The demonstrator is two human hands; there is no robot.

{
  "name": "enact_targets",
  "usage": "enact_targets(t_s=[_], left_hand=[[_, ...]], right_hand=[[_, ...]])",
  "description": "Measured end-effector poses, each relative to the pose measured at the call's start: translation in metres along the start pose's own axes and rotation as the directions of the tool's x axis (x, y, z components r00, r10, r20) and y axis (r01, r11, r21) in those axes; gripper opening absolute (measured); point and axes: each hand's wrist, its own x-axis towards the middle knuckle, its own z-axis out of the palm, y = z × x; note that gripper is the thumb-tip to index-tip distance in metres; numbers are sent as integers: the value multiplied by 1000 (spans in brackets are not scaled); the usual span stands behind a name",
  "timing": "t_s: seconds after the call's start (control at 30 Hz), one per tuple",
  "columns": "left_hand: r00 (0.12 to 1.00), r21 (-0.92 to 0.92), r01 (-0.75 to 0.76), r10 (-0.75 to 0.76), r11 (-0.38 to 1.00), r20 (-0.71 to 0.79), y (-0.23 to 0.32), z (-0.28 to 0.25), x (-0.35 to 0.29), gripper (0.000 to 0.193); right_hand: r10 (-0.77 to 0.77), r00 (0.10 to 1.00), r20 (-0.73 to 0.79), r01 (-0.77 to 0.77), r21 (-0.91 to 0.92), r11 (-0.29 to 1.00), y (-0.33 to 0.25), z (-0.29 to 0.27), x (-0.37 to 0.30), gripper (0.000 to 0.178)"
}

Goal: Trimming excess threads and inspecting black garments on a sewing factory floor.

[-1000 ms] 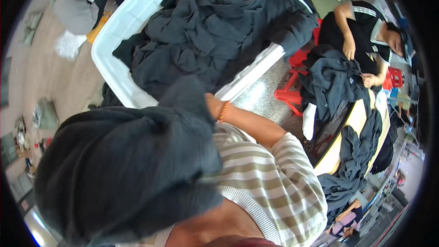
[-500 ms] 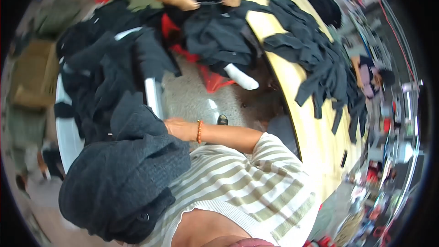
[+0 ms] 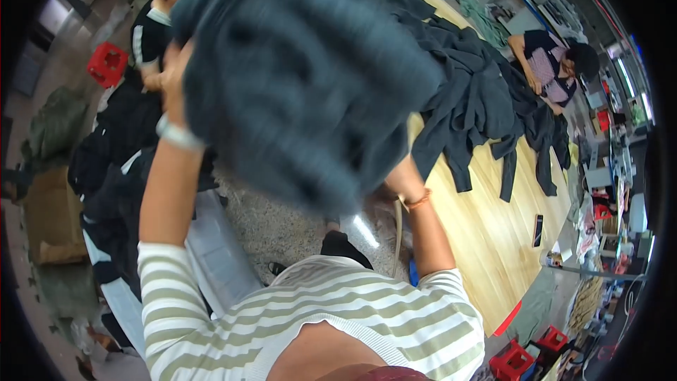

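A large bundle of dark grey garments is held up in front of me, smeared by motion. My left hand grips its left edge, a pale band round the wrist. At the lower right side of the bundle, my right hand is closed on the cloth. Its fingers are mostly hidden; an orange bead bracelet circles that wrist. To the right of the bundle, more dark grey garments with long sleeves and straps lie spread over a wooden-topped table.
Black garments are heaped at left over a pale bench. One person is behind the bundle, another beyond the table. A phone-like black object lies on the table. Red stools and a cardboard box stand around.
The garment bundle has gone from my left side up and across to the front, near the table. Both my arms now reach forward with it, and my view has turned.
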Motion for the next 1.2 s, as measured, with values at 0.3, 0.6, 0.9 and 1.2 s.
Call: enact_targets(t_s=[0.3, 0.6, 0.9, 1.2], left_hand=[[853, -719, 408, -45, -563, 520, 232, 141, 125, 29], [835, -761, 525, 57, -381, 547, 281, 218, 150, 30], [716, -714, 659, -487, 236, 500, 123, 341, 156, 88], [91, -158, 987, -788, -8, 608, -8, 136, -240, 36]], right_hand=[[558, 710, -429, -368, 448, 814, 68, -152, -23, 24], [554, 673, -490, -450, 323, 832, 121, -154, -72, 31], [612, 729, -306, -498, 375, 782, 120, -139, -6, 40], [501, 742, 446, -624, 186, 759, 100, 5, -14, 44]])
